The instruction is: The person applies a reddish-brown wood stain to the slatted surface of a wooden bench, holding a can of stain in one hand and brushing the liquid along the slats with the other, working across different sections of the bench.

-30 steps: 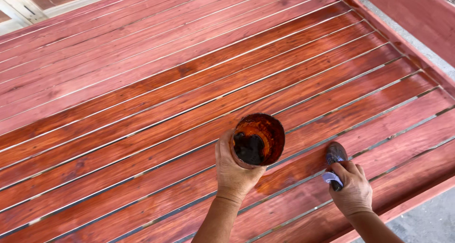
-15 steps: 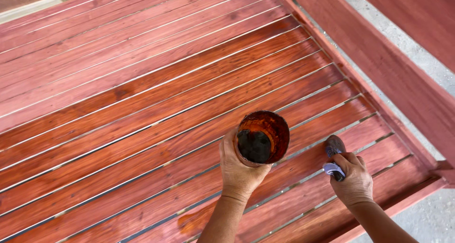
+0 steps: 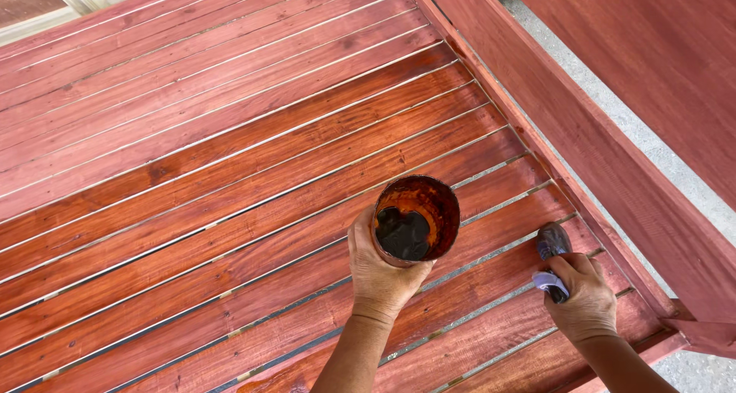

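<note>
Since the earlier frames the view has swung toward the right-hand frame rail, and both hands now sit lower and further right on the slats, the brush closer to the rail than before.

At far left the slatted wooden surface [image 3: 192, 155] runs off in long reddish boards, with pale unstained lines showing in the gaps between them. Near the middle, the left hand [image 3: 381, 266] is closed round a stained tin can [image 3: 416, 219], fingers wrapped under its side, holding it tilted just above the slats; dark stain pools in the bottom. To the right, the right hand [image 3: 586, 305] grips the pale handle of a small brush [image 3: 552, 255], whose dark bristles press on a slat just beside the side rail [image 3: 613, 178]. Beyond the rail lies grey concrete floor [image 3: 675, 171].

To do this stroke well, it seems best to draw the brush along the grain, working the bristles into the corner where slat meets rail, keeping the can level enough not to drip, and feathering each pass into the wet edge so no lap marks show.
</note>
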